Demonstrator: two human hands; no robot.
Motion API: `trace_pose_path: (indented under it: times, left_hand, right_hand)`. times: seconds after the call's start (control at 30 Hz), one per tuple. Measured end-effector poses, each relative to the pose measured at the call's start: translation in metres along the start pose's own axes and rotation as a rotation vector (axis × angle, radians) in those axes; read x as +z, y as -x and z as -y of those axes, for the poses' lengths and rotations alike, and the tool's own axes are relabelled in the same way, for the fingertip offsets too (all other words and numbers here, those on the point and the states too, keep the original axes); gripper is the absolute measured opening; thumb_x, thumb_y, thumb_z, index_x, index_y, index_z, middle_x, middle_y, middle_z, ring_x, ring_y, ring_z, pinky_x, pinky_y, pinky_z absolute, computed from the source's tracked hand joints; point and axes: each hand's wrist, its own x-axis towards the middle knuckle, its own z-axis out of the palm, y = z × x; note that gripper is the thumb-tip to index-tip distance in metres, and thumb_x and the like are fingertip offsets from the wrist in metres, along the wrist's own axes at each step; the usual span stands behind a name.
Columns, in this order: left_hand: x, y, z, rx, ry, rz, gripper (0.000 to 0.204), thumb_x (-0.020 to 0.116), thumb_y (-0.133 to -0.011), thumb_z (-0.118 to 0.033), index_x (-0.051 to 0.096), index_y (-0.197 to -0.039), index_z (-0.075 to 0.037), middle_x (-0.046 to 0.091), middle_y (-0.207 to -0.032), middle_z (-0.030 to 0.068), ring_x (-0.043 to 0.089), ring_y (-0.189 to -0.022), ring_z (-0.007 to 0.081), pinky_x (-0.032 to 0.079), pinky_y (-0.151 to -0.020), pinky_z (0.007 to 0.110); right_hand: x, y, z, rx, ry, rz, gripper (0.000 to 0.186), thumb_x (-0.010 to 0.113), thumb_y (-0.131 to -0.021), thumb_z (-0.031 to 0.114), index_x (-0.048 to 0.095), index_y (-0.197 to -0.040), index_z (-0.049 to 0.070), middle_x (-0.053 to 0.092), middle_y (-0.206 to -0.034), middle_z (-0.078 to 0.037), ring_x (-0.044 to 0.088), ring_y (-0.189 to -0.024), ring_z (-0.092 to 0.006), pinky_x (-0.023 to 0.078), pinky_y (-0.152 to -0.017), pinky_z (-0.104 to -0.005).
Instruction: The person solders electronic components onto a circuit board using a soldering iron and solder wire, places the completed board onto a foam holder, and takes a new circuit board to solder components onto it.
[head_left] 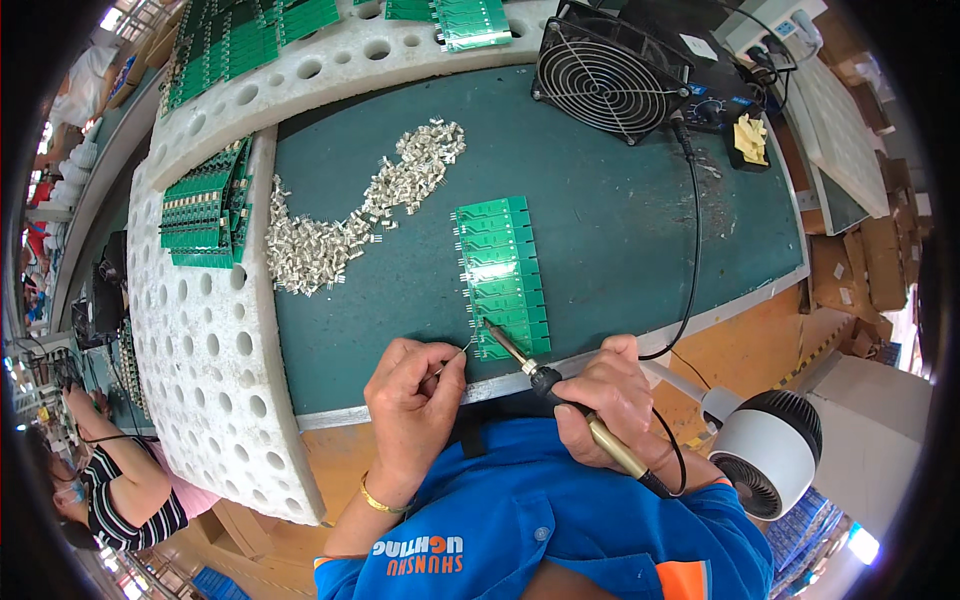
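Here, the right hand wraps its grip around a black-collared, pen-shaped soldering iron, tip at a green rectangular circuit-board panel, twelve o'clock from both hands on the teal desk; the left hand pinches thin silvery wire.

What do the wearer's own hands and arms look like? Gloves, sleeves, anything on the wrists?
Left hand and right hand: no gloves. Gold-coloured bracelet on the left wrist. Left sleeve and right sleeve blue, short; orange trim edges the right.
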Motion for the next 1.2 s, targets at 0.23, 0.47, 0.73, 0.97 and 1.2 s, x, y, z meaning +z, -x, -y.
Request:
trace_pose_path:
  times: [0.23, 0.47, 0.73, 0.97, 1.2]
  left_hand:
    - [-0.0005, -0.0005, -0.0007, 0.0, -0.022, 0.003, 0.006, 0.073, -0.079, 0.005, 0.071, -0.083, 0.0, 0.055, -0.072, 0.0012, 0.047, -0.059, 0.0052, 0.036, -0.05, 0.021]
    - [0.0, -0.0012, 0.0003, 0.004, -0.026, 0.002, 0.006, 0.073, -0.079, 0.005, 0.071, -0.083, 0.001, 0.055, -0.072, 0.0013, 0.047, -0.059, 0.005, 0.035, -0.05, 0.021]
    - [0.0014, -0.0001, 0.0038, 0.054, -0.043, 0.001, 0.009, 0.073, -0.079, 0.007, 0.071, -0.084, 0.0, 0.056, -0.074, 0.0026, 0.049, -0.059, 0.0054, 0.036, -0.049, 0.02]
    - [0.0021, -0.0004, 0.0019, 0.072, -0.043, -0.012, 0.009, 0.073, -0.079, 0.007, 0.071, -0.084, 0.0, 0.057, -0.073, 0.0029, 0.049, -0.057, 0.0057, 0.036, -0.048, 0.021]
    - [0.002, -0.003, 0.0029, 0.06, -0.061, 0.014, 0.009, 0.072, -0.079, 0.007, 0.071, -0.084, 0.0, 0.057, -0.073, 0.0033, 0.05, -0.058, 0.0058, 0.037, -0.049, 0.021]
  right_hand:
    - [-0.0002, -0.0012, 0.0009, -0.002, 0.005, 0.029, 0.017, 0.074, -0.074, 0.009, 0.065, -0.088, 0.006, 0.059, -0.061, 0.0, 0.052, -0.053, -0.0177, 0.036, -0.066, -0.035]
    - [-0.0001, -0.0016, -0.0004, -0.002, 0.011, 0.038, 0.017, 0.074, -0.074, 0.009, 0.065, -0.089, 0.006, 0.059, -0.062, 0.0, 0.053, -0.054, -0.0179, 0.036, -0.066, -0.0351]
    - [-0.0004, -0.0019, -0.0002, 0.003, 0.003, 0.044, 0.019, 0.075, -0.072, 0.009, 0.065, -0.088, 0.007, 0.06, -0.063, -0.001, 0.054, -0.054, -0.0181, 0.036, -0.066, -0.0351]
    - [0.0, -0.0022, -0.0001, -0.004, 0.015, 0.049, 0.02, 0.075, -0.072, 0.01, 0.065, -0.089, 0.007, 0.059, -0.062, 0.0, 0.054, -0.054, -0.0182, 0.036, -0.066, -0.0351]
    - [0.0009, -0.002, -0.0001, -0.005, 0.023, 0.044, 0.021, 0.075, -0.07, 0.008, 0.065, -0.088, 0.007, 0.059, -0.062, 0.0, 0.053, -0.054, -0.0182, 0.036, -0.065, -0.0351]
